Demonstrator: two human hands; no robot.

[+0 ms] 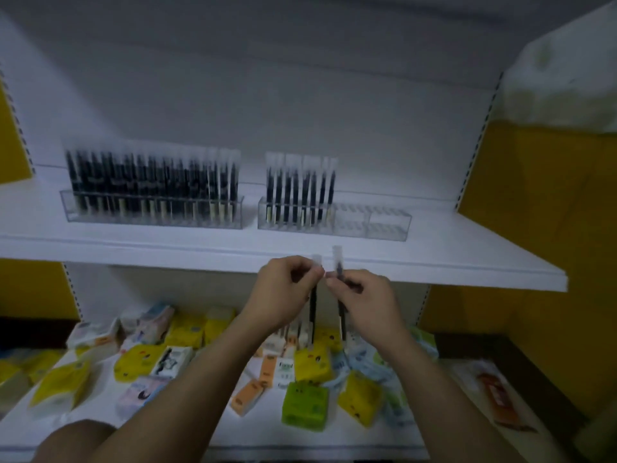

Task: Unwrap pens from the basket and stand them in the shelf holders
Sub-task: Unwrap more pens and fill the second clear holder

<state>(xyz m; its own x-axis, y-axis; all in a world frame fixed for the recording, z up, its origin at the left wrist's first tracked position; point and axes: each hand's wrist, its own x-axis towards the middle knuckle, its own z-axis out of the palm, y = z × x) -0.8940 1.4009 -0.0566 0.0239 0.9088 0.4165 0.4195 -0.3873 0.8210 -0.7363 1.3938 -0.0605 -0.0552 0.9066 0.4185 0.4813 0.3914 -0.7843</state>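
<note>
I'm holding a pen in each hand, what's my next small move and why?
Probably lift the pen in your right hand into the first free slot of the right holder: the left holder looks full; the right one's right end is empty.

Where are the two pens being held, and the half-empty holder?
Left-hand pen (313, 315): head view, dark barrel, lower part.
Right-hand pen (342, 319): head view, dark barrel, lower part.
Half-empty holder (387, 225): head view, empty right end.

white shelf | white back wall | yellow side panels | dim light

Left hand, right hand: curled, close.
</note>
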